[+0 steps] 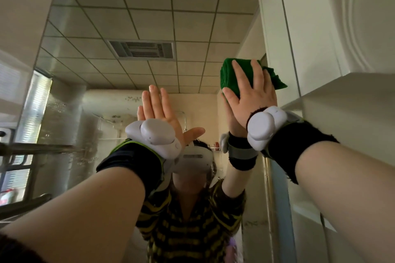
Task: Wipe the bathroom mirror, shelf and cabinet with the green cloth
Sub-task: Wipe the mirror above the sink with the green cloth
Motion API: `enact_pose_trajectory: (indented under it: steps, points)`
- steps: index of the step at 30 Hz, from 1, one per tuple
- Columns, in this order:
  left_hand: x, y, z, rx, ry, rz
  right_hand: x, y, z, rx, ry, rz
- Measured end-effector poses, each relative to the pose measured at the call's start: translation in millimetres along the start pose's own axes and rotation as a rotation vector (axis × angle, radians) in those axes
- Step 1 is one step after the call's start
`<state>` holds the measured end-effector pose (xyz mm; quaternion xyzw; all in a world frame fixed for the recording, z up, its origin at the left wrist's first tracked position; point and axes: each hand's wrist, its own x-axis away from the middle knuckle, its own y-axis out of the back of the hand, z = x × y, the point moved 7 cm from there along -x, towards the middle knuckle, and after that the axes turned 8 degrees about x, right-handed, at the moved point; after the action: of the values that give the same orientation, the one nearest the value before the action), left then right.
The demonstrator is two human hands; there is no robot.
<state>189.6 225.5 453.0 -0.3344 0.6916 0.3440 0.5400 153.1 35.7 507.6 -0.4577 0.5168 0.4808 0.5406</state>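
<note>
The mirror (128, 28) fills the middle of the view and reflects the ceiling and a person in a striped top. My right hand (248, 94) presses the folded green cloth (229, 74) flat against the glass near the mirror's upper right edge, fingers spread straight over it. My left hand (158, 111) lies flat on the glass to the left of it, fingers straight and together, holding nothing. The white cabinet (310, 28) stands right beside the cloth. A white shelf (342, 92) juts out below the cabinet, next to my right wrist.
White tracker pods are strapped over black bands on both wrists. A metal rail (36, 148) crosses at the left, by a frosted window (36, 102). A wall panel (21, 6) borders the mirror on the left.
</note>
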Motion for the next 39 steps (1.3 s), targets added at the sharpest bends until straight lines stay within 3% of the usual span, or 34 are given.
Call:
enact_pose_trajectory:
  steps: [4, 11, 19, 23, 27, 39]
  points:
    - [-2, -1, 0, -0.051, 0.027, 0.107, 18, 3, -3, 0.020, 0.023, 0.006]
    - [0, 3, -3, -0.065, 0.030, 0.109, 15, 9, -11, 0.090, 0.132, 0.050]
    - [1, 3, -2, -0.040, 0.020, 0.084, -17, 18, -43, 0.074, -0.069, 0.090]
    - [1, 1, -1, -0.048, 0.008, 0.085, -10, 17, -45, 0.081, -0.114, 0.032]
    - [0, -1, 0, -0.056, -0.005, 0.106, 5, 14, -52, 0.085, -0.107, -0.017]
    - [0, 0, 0, -0.036, -0.004, 0.066, 46, 12, -53, 0.057, -0.092, 0.044]
